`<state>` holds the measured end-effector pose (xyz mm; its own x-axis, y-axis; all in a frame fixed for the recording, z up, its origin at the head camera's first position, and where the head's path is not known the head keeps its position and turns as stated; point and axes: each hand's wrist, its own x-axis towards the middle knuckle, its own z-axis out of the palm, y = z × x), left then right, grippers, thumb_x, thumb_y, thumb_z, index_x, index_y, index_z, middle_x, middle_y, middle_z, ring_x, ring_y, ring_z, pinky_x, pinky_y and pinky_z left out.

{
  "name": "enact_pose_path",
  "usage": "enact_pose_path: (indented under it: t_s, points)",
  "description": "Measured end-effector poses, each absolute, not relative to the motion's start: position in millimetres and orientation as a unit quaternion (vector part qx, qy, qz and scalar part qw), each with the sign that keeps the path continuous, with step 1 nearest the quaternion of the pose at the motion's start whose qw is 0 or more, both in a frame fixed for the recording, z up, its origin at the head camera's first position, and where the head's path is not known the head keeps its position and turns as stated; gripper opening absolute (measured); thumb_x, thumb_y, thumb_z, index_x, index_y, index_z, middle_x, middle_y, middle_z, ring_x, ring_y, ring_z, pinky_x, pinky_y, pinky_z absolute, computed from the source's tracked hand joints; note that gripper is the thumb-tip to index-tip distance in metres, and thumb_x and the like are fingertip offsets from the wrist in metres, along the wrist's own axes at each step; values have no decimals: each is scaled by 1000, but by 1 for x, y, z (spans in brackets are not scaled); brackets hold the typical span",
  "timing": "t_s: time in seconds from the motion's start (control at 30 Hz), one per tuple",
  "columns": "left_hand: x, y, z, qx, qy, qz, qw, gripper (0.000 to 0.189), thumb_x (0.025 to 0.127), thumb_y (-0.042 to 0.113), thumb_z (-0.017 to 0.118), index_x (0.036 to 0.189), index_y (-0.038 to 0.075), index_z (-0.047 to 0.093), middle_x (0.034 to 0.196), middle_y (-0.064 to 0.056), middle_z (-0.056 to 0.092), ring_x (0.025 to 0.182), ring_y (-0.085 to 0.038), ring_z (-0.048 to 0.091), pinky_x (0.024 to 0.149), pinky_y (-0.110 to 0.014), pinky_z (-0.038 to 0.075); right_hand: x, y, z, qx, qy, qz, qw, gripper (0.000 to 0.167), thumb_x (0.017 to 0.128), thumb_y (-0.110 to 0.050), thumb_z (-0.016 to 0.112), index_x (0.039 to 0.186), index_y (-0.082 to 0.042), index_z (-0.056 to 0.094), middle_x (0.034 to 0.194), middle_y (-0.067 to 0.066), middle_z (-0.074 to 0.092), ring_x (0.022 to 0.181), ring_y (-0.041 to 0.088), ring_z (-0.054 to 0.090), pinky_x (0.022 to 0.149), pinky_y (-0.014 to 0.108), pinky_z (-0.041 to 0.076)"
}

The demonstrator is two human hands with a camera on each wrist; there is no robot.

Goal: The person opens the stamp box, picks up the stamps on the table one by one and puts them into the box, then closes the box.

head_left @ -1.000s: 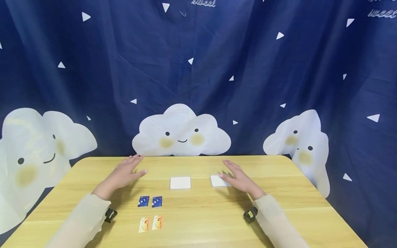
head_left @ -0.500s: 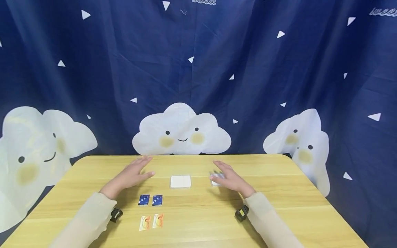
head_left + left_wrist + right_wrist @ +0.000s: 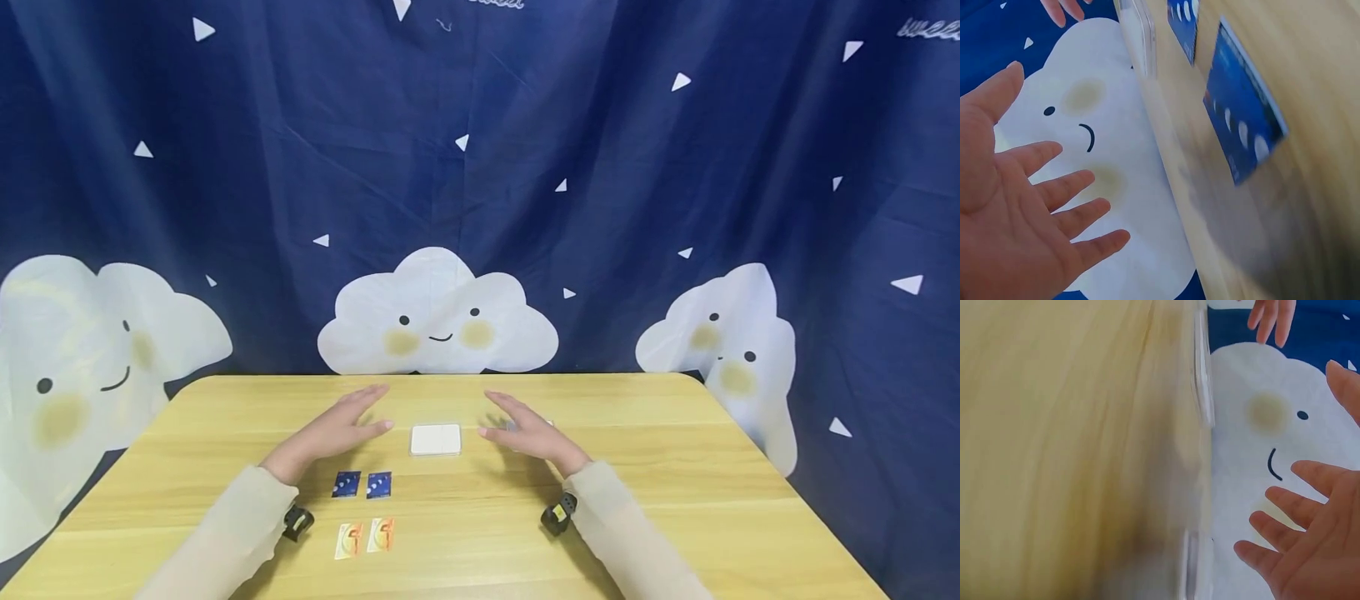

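My left hand (image 3: 333, 429) hovers above the table with its fingers extended and thumb apart, holding nothing. My right hand (image 3: 528, 432) mirrors it on the other side, palm facing inward, also holding nothing. Between them lies a flat clear-edged case with a white face (image 3: 436, 439). A second such case (image 3: 512, 425) is mostly hidden behind my right hand. Just nearer than my left hand lie two small dark blue cards with a row of white shapes, the left card (image 3: 347, 484) and the right card (image 3: 378, 485). The left wrist view shows one blue card (image 3: 1241, 106) close up.
Two orange-and-white cards, one left (image 3: 348, 541) and one right (image 3: 381, 535), lie nearer than the blue pair. The wooden table (image 3: 712, 500) ends at a dark blue curtain (image 3: 480, 192) printed with clouds. Each wrist wears a small black device (image 3: 558, 514).
Both hands have moved inward toward each other, the left to the right and the right to the left. My right hand now covers most of the right case. Cards and cases stay put.
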<state>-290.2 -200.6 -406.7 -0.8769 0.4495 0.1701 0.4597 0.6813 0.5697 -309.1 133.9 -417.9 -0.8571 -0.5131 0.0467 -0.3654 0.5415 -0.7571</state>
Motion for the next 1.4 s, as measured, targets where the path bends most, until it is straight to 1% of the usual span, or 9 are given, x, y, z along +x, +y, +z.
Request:
enact_pose_path:
  t_s: [0.2, 0.37, 0.43, 0.57, 0.8, 0.97, 1.13, 1.27, 1.4]
  points:
    - [-293, -193, -412, -260, -904, -340, -13, 74, 90, 38, 60, 144, -3, 30, 149, -24, 29, 136, -45, 24, 109, -58, 19, -310, 117, -426, -238, 835, -471, 154, 73, 88, -37, 64, 149, -21, 27, 154, 8, 24, 141, 29, 20, 111, 52, 20]
    - [-293, -186, -413, -237, -892, -382, -52, 75, 89, 34, 63, 146, 1, 27, 151, -22, 25, 137, -42, 22, 109, -56, 22, -312, 107, -432, -216, 827, -488, 176, 77, 83, -42, 68, 148, -24, 30, 153, 10, 24, 141, 31, 20, 109, 55, 21]
    - [-292, -184, -413, -217, -887, -401, -72, 75, 89, 34, 63, 148, 4, 26, 152, -20, 24, 138, -41, 22, 109, -55, 22, -313, 105, -434, -212, 826, -491, 179, 80, 81, -43, 70, 148, -22, 31, 153, 10, 25, 141, 31, 21, 109, 55, 21]
    - [-291, -177, -410, -188, -878, -427, -101, 75, 89, 34, 63, 148, 7, 26, 153, -19, 23, 138, -40, 22, 109, -57, 21, -317, 100, -437, -214, 822, -497, 177, 80, 81, -39, 72, 147, -17, 32, 152, 8, 29, 140, 30, 24, 110, 54, 21]
    - [-296, -168, -416, -184, -853, -470, -135, 79, 84, 26, 70, 147, 3, 27, 151, -21, 26, 136, -46, 21, 107, -60, 20, -321, 95, -441, -212, 819, -504, 173, 84, 75, -19, 79, 146, -10, 35, 149, 12, 35, 136, 34, 30, 110, 51, 22]
    - [-300, -163, -421, -162, -852, -477, -140, 82, 78, 19, 76, 145, 2, 32, 146, -25, 34, 133, -45, 30, 106, -59, 25, -322, 95, -444, -205, 814, -516, 172, 82, 72, -10, 80, 143, -7, 38, 145, 15, 40, 134, 35, 34, 110, 50, 24]
    - [-302, -160, -426, -139, -851, -484, -146, 79, 75, 11, 77, 142, 1, 37, 142, -25, 40, 129, -43, 38, 105, -56, 29, -324, 93, -446, -208, 795, -541, 180, 78, 72, 1, 76, 141, 1, 39, 143, 20, 41, 131, 36, 38, 108, 44, 30]
    - [-305, -158, -432, -118, -851, -490, -147, 75, 73, 6, 77, 138, 0, 42, 138, -24, 45, 126, -42, 42, 105, -54, 31, -326, 92, -449, -192, 791, -554, 174, 73, 72, 5, 75, 137, 5, 42, 137, 20, 48, 123, 34, 45, 104, 40, 37]
    - [-309, -156, -435, -92, -854, -490, -145, 72, 71, 3, 78, 135, 0, 47, 134, -22, 50, 121, -39, 47, 103, -52, 34, -328, 91, -452, -167, 800, -553, 162, 67, 71, 6, 77, 132, 4, 49, 129, 17, 54, 113, 28, 51, 100, 38, 41]
